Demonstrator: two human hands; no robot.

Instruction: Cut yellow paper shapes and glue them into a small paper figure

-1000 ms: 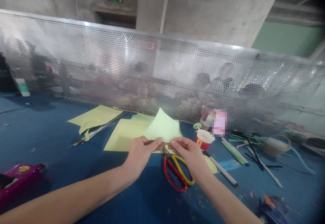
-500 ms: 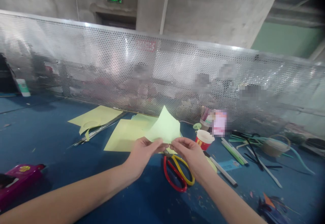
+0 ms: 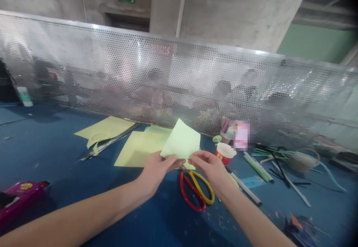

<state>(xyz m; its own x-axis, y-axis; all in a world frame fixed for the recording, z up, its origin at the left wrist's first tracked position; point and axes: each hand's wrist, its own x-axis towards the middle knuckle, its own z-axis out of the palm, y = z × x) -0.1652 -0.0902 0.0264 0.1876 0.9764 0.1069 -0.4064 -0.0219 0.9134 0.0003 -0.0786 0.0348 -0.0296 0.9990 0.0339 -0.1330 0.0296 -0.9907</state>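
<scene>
A small piece of pale green paper [image 3: 183, 140] is held up between both hands, one corner pointing upward. My left hand [image 3: 160, 166] pinches its lower left edge with thumb on top. My right hand [image 3: 208, 168] grips the lower right edge between thumb and fingers, close beside the left fingertips. Just below the hands lie scissors [image 3: 194, 193] with one red and one yellow handle; their blades are mostly hidden. Behind the held piece, yellow paper sheets [image 3: 134, 150] rest on the blue table.
A red and white paper cup [image 3: 225, 153] stands right of my hands. Pens and pipe cleaners [image 3: 282, 168] lie farther right beside a small basket [image 3: 303, 161]. At left are a purple tool [image 3: 24, 198] and a cut yellow sheet [image 3: 109, 127]. A perforated metal screen [image 3: 112, 64] borders the table.
The held green paper has tilted and flattened slightly, its top corner shifting a little left and down. Both hands keep their grip in nearly the same place.
</scene>
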